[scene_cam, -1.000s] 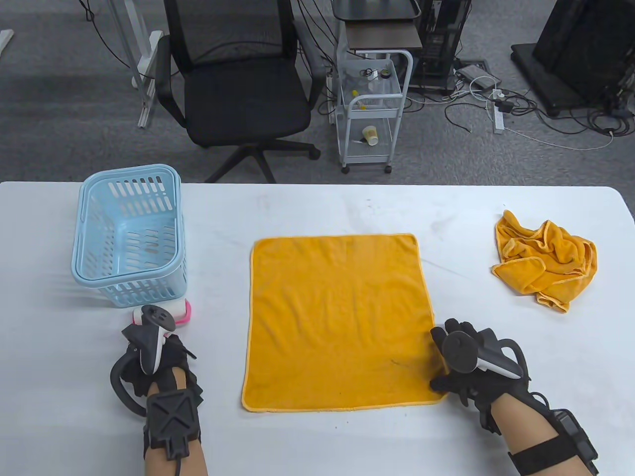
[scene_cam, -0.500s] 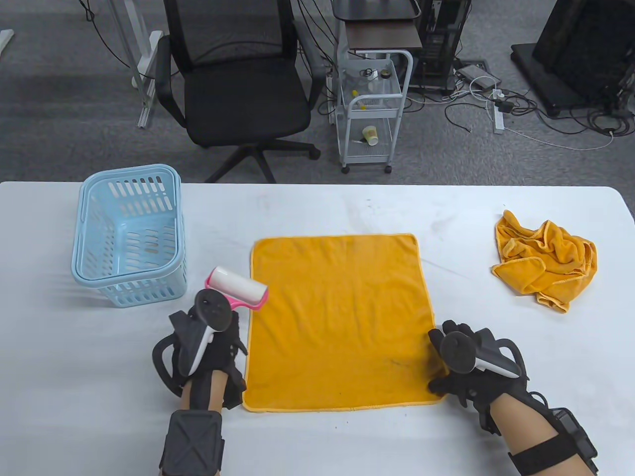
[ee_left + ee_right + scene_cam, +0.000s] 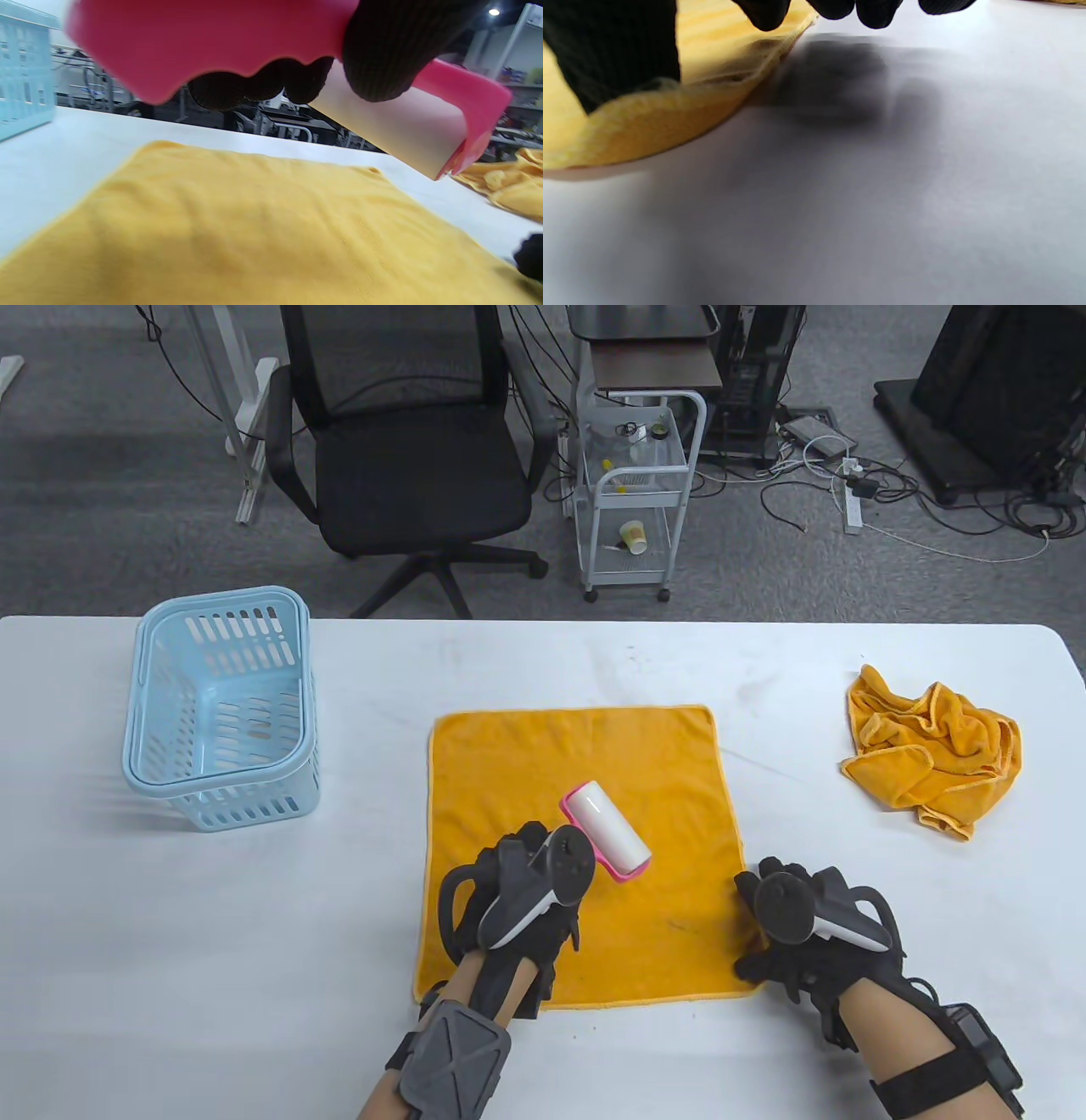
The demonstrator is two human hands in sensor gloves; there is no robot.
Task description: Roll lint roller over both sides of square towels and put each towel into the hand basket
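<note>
- The left hand point(image 3: 522, 899), low in the middle of the table view, has its fingers curled tight round the pink handle of the lint roller point(image 3: 607, 831); the white roll hangs just above the cloth, angled toward the upper left of the frame, likely poised for a first pass
- The flat orange towel point(image 3: 577, 780) lies spread at the centre of the white table point(image 3: 543, 661), ready for rolling
- The right hand point(image 3: 802, 929) pins the towel's lower right corner, thumb on the cloth, other fingers on the table beside it, probably to stop it sliding
- The crumpled orange towel point(image 3: 933, 759) waits at the right
- The blue hand basket point(image 3: 216, 712) stands at the left, no towel inside
</note>
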